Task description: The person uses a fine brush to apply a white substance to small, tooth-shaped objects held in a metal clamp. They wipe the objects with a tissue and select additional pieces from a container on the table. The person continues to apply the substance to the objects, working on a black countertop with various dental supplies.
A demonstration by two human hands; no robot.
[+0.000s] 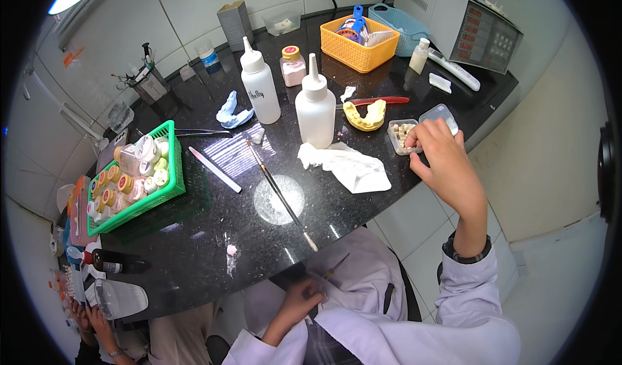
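Note:
My right hand (447,164) reaches over a small clear plastic box (394,137) at the table's right edge, its fingertips at the small cream-coloured artificial teeth (403,131) inside. Thumb and index finger are apart, and I see nothing between them. The box's lid (438,114) is flipped up behind the fingers. Low over my lap, my left hand (300,302) is closed. A thin pointed tool (337,267) sticks out past its fingers; the rest of it is hidden. Left of the box sits a yellow dental cast (365,115), with a red-handled tool (385,100) behind it.
Two white squeeze bottles (259,89) stand mid-table beside a blue dental impression (233,111) and a crumpled tissue (350,167). A brush (280,193) lies in front. A green basket (176,170) of jars is left, a yellow basket (359,50) behind. Another person's hands (97,323) show lower left.

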